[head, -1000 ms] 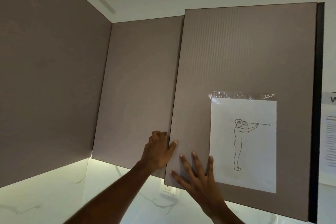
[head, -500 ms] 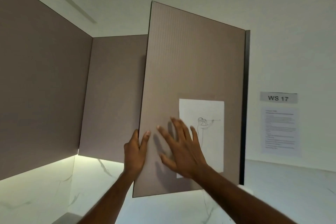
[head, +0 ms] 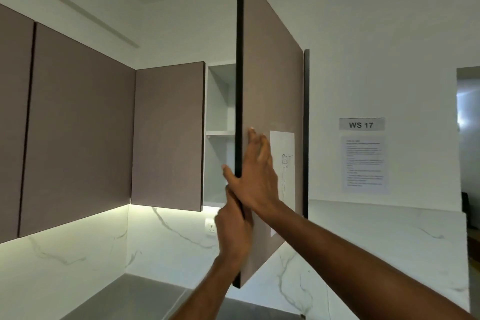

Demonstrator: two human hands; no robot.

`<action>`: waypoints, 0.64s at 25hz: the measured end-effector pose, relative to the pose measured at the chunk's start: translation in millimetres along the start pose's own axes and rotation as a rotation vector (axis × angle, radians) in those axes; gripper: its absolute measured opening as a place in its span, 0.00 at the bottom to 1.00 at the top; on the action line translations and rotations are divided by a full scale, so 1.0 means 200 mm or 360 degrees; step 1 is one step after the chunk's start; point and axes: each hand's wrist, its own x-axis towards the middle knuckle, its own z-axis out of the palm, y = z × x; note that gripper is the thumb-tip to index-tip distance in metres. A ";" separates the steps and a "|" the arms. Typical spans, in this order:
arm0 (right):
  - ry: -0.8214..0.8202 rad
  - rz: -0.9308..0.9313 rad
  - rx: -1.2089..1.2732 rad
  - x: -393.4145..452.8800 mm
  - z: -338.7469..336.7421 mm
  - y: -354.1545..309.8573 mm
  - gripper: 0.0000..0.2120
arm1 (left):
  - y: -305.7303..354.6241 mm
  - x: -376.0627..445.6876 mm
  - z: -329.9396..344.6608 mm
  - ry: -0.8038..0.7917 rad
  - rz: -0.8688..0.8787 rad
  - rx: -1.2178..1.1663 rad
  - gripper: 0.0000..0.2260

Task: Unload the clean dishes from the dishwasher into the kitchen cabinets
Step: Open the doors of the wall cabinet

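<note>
Left hand (head: 233,226) grips cabinet door (head: 270,91) edge, fingers hidden; right hand (head: 255,176) flat on it

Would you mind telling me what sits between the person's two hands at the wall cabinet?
In the head view, the dark front edge of the open brown cabinet door lies between them: the left hand grips it from the inner side, and the right hand presses its outer face.

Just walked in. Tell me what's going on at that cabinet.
A person has an upper cabinet door swung out edge-on to the camera. The left hand grips its leading edge low down, and the right hand lies flat on its outer face, thumb round the edge, beside a taped paper drawing. Behind the door, the cabinet's pale interior and a shelf show. No dishes are in view.
</note>
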 end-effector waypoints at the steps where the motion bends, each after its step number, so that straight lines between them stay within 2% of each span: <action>1: 0.0108 0.0059 0.0032 -0.01 -0.09 0.01 0.49 | 0.08 -0.08 0.06 -0.0071 -0.0134 -0.0146 0.14; 3: 0.0353 0.0149 0.0073 -0.02 -0.28 0.07 0.40 | 0.21 -0.21 0.17 -0.0251 -0.0335 -0.0372 0.17; 4: 0.0449 0.0186 0.0083 -0.03 -0.37 0.11 0.36 | 0.26 -0.26 0.23 -0.0350 -0.0237 -0.0269 0.26; 5: 0.0512 0.0224 0.0083 -0.04 -0.45 0.15 0.32 | 0.29 -0.29 0.27 -0.0417 -0.0012 -0.0098 0.37; 6: 0.0548 0.0259 0.0058 -0.06 -0.53 0.20 0.30 | 0.31 -0.31 0.32 -0.0497 0.0207 0.0037 0.41; 7: 0.0567 0.0297 0.0022 -0.09 -0.61 0.27 0.27 | 0.35 -0.35 0.38 -0.0556 0.0320 0.0083 0.37; 8: 0.0575 0.0341 -0.0001 -0.11 -0.68 0.33 0.24 | 0.41 -0.40 0.45 -0.0637 0.0302 -0.0043 0.28; 9: 0.0574 0.0397 -0.0009 -0.13 -0.76 0.40 0.22 | 0.50 -0.47 0.49 -0.0667 0.0164 -0.0314 0.20; 10: 0.0564 0.0458 -0.0014 -0.14 -0.83 0.46 0.20 | 0.58 -0.54 0.55 -0.0707 0.0055 -0.0553 0.17; 12: 0.0509 0.0542 -0.0015 -0.14 -0.94 0.55 0.20 | 0.65 -0.62 0.70 -0.0806 -0.0153 -0.1194 0.22; 13: 0.0463 0.0554 -0.0014 -0.14 -0.97 0.56 0.21 | 0.66 -0.62 0.74 -0.0756 -0.0186 -0.1334 0.23; 14: 0.0432 0.0558 -0.0008 -0.14 -0.97 0.56 0.21 | 0.67 -0.61 0.76 -0.0682 -0.0273 -0.1343 0.23; 16: 0.0459 0.0549 -0.0008 -0.14 -0.92 0.53 0.24 | 0.62 -0.59 0.78 -0.0579 -0.0216 -0.1136 0.23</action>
